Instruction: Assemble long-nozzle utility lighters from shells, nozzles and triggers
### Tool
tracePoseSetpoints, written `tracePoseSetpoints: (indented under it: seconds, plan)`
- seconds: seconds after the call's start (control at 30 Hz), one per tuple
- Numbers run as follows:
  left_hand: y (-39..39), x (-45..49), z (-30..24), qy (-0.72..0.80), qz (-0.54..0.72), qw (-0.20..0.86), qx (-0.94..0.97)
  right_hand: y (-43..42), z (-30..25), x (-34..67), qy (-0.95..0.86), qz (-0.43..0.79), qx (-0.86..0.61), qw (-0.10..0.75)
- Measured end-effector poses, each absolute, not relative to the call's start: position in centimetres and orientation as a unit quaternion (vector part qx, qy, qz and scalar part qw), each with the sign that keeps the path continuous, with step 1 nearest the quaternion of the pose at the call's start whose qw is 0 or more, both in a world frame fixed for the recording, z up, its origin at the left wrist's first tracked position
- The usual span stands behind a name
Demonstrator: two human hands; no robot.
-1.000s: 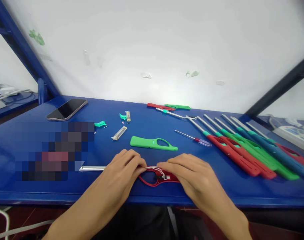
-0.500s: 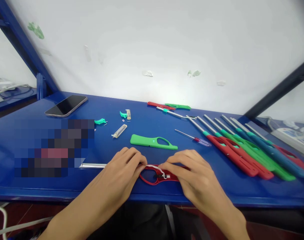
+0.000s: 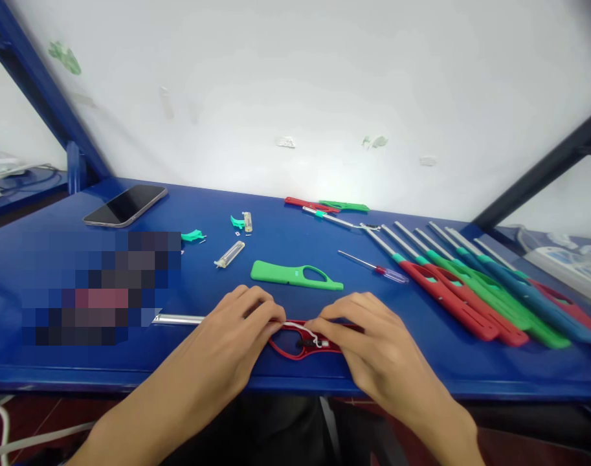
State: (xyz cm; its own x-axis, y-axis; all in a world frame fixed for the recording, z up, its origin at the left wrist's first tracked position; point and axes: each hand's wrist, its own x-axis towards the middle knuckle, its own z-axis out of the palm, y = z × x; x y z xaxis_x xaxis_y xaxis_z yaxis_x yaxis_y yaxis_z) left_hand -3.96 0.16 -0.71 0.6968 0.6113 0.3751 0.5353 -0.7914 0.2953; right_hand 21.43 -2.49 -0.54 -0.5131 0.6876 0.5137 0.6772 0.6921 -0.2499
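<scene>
A red lighter handle shell (image 3: 295, 346) lies open at the near edge of the blue table (image 3: 276, 239), with a thin white wire (image 3: 305, 329) and a small dark part inside it. A metal tube (image 3: 178, 319) sticks out to its left. My left hand (image 3: 239, 330) has its fingers curled and pinches the wire's left end over the shell. On the other side my right hand (image 3: 367, 333) pinches the wire's right end and rests on the shell. A green handle shell (image 3: 295, 276) lies just beyond my hands.
Several finished long lighters in red, green and blue (image 3: 474, 291) lie in a row at the right. A small screwdriver (image 3: 375, 267), a clear fuel tube (image 3: 230, 254), small green parts (image 3: 193, 236) and a phone (image 3: 125, 206) lie farther back. A white wall rises behind.
My hands have stayed on the red shell, with only small finger shifts along the white wire. The view has drifted slightly.
</scene>
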Motion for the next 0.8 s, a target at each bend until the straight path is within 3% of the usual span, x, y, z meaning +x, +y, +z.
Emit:
tracePoseSetpoints:
  seconds: [0.33, 0.8]
  plan:
    - [-0.54, -3.65, -0.33, 0.361, 0.253, 0.142, 0.886, -2.73, -0.56, 21.47, -0.862, 0.042, -0.424, 0.275]
    - [-0.64, -3.42, -1.03, 0.339, 0.254, 0.028, 0.906, -2.88, 0.09, 21.67, -0.863, 0.086, -0.421, 0.265]
